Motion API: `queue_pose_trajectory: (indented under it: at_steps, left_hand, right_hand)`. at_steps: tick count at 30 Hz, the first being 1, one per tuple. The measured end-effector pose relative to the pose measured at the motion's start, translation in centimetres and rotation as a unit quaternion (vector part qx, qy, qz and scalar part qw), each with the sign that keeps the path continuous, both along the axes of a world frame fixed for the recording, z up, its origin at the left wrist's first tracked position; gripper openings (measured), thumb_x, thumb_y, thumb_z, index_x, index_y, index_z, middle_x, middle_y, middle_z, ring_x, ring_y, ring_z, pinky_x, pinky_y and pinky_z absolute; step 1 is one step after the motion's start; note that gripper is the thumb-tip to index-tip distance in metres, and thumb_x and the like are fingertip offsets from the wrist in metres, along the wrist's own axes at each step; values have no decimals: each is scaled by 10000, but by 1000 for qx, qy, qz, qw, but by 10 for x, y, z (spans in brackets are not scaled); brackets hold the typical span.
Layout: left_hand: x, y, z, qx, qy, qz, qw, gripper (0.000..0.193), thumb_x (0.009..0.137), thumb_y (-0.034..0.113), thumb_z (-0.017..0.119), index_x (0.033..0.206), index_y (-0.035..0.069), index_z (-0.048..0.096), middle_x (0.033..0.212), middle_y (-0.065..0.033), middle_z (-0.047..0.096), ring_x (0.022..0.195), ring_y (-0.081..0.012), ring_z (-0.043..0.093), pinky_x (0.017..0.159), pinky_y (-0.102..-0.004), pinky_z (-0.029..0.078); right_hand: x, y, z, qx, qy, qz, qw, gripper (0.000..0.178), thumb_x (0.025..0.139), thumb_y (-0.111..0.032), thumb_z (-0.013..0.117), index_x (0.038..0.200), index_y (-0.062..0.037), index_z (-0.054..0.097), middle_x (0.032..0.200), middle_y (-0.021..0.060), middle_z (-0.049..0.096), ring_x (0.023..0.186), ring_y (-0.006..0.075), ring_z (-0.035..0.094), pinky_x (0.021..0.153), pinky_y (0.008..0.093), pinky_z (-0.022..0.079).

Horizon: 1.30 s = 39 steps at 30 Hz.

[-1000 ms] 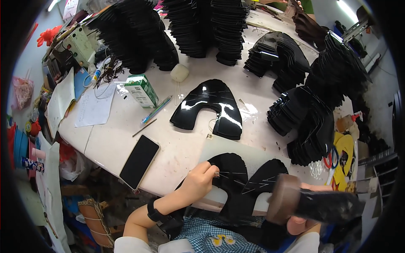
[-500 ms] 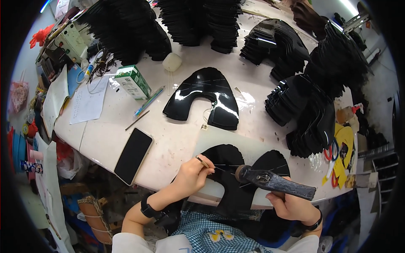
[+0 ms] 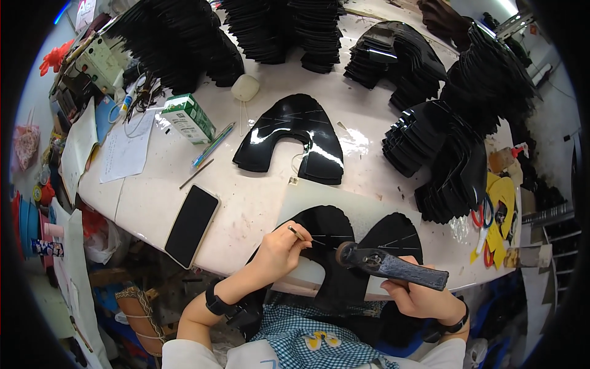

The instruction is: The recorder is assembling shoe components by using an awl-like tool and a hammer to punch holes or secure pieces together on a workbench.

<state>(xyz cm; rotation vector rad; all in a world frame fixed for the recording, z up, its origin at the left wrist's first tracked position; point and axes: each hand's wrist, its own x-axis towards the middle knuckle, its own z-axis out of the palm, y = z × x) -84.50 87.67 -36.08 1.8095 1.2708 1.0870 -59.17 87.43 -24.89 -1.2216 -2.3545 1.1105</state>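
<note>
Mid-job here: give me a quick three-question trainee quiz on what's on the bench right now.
1. True or false: the right hand holds a hammer lying across the black leather piece.
2. What does the left hand pinch against that piece? A) a thin punch B) scissors C) a brush
3. Which lies closer to the table's near edge: the phone or the green box?

Key: 1 true. 2 A. 3 the phone.
</note>
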Motion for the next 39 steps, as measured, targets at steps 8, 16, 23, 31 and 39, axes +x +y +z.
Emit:
queue_pose_trajectory:
  at_steps: [8,16,23,31,39]
  left_hand:
    - [2,-5,-1,37,35,10,999,173,663,-122,560,770,10,528,708,-101,528,615,-236,568,535,-293,468]
    - [17,-8,5,99,141,-40,984,167,644,-28,559,797,15,508,706,-90,432,664,-240,498,578,-323,436]
    - [2,-5,0,0,47,25,999,142,690,-75,590,785,-2,513,740,-115,547,624,-262,578,562,-320,471]
    - [22,2,26,49,108,21,993,178,661,-123,555,774,8,517,747,-112,526,622,-252,582,539,-314,477]
    - [99,3,25,-10,-37,-54,998,112,715,-95,593,766,-17,533,722,-113,558,617,-230,590,532,-282,466]
  right_hand:
    - [-8,5,11,9,31,26,999,258,766,-89,638,986,1,538,787,95,608,581,175,614,527,266,484]
    - [-6,16,48,-33,139,127,982,186,788,-59,598,957,-26,529,678,114,579,572,278,602,505,320,469]
    - [18,-5,13,85,-26,-9,996,312,769,-144,635,1009,2,501,715,118,594,626,264,617,543,322,483]
    - [89,-55,-21,78,-11,-295,952,296,793,-54,584,1053,47,489,836,113,604,724,171,565,705,289,447]
    - [94,-62,-40,29,47,-286,957,320,786,-54,585,1072,53,491,798,116,613,709,195,589,689,296,459]
